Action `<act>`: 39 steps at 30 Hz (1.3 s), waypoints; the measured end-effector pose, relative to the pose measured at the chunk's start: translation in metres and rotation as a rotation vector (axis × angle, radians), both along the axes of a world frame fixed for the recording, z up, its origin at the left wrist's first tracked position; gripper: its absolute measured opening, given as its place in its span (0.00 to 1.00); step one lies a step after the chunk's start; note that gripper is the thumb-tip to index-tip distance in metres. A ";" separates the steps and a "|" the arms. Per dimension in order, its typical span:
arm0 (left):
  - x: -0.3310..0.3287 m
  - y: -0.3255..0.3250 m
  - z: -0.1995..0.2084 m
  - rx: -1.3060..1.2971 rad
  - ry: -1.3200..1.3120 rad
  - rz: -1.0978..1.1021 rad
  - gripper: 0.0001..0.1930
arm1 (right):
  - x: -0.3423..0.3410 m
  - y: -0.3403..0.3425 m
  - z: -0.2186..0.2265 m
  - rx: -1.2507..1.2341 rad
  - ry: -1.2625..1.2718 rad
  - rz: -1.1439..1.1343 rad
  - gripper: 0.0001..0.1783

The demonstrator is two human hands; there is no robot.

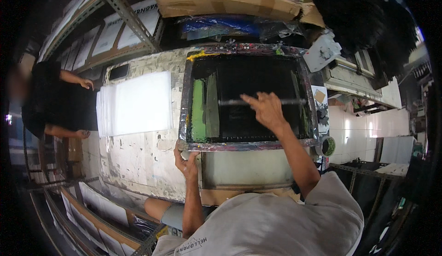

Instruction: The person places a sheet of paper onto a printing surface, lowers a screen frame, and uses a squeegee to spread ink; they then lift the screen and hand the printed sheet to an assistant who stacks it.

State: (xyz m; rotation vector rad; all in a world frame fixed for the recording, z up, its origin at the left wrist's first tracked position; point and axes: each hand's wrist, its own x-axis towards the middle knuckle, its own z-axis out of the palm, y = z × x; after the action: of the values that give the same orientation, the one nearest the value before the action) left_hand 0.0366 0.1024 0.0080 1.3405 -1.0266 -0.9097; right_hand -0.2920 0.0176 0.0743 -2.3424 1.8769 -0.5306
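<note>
A screen printing frame (251, 146) with an ink-stained rim lies before me, its mesh dark with black ink and a green strip along the left side. My right hand (267, 109) is over the middle of the mesh, fingers closed on a squeegee (294, 102) that shows as a blurred pale bar running left to right. Its index finger stretches along the bar to the left. What the palm covers is hidden. My left hand (186, 164) grips the frame's near left corner, thumb and fingers around the rim.
A stack of white sheets (138, 102) lies left of the frame on the worn table (142, 164). Beyond it stands a person in black (43, 99). Shelving (124, 17) rises at the back left. A round tub (327, 145) sits by the frame's right corner.
</note>
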 end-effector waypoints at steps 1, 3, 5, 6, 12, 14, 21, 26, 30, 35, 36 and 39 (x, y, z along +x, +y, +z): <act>-0.002 -0.002 0.005 -0.020 0.015 0.000 0.37 | 0.004 0.021 0.013 -0.076 -0.036 0.003 0.31; -0.003 -0.007 0.015 -0.061 0.041 0.011 0.37 | 0.012 0.054 0.051 0.067 -0.093 0.016 0.30; -0.011 -0.014 0.042 -0.115 -0.015 0.050 0.37 | 0.015 0.077 0.076 0.067 -0.072 0.060 0.31; -0.015 -0.018 0.054 -0.139 -0.008 0.076 0.37 | 0.015 0.082 0.091 -0.013 -0.055 0.068 0.32; -0.049 -0.067 0.124 -0.335 0.125 0.124 0.35 | -0.002 0.043 0.150 -0.364 -0.002 0.071 0.39; -0.049 -0.084 0.124 -0.424 0.095 0.073 0.32 | -0.006 0.021 0.178 -0.361 -0.015 0.040 0.38; -0.065 -0.079 -0.016 0.020 -0.718 -0.132 0.19 | -0.025 -0.061 0.233 -0.409 -0.090 0.012 0.30; -0.094 -0.060 -0.030 -0.038 -0.982 -0.139 0.18 | -0.030 -0.073 0.252 -0.339 -0.012 -0.057 0.32; -0.106 -0.063 -0.027 0.053 -0.627 -0.105 0.13 | -0.035 -0.077 0.253 -0.322 -0.058 -0.007 0.33; -0.118 -0.074 0.009 0.073 -0.284 -0.061 0.11 | -0.031 -0.072 0.272 -0.205 -0.106 0.025 0.32; -0.121 -0.077 0.025 0.074 -0.225 -0.058 0.10 | -0.033 -0.075 0.269 -0.226 -0.104 0.019 0.31; -0.114 -0.086 0.033 0.060 -0.063 -0.041 0.08 | -0.031 -0.078 0.270 -0.213 -0.084 -0.001 0.31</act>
State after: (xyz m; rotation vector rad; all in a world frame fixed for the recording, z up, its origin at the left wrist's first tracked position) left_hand -0.0772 0.0163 0.0405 1.4104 -1.0857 -0.9402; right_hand -0.3233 -0.0603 0.3443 -2.4024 1.8674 -0.8544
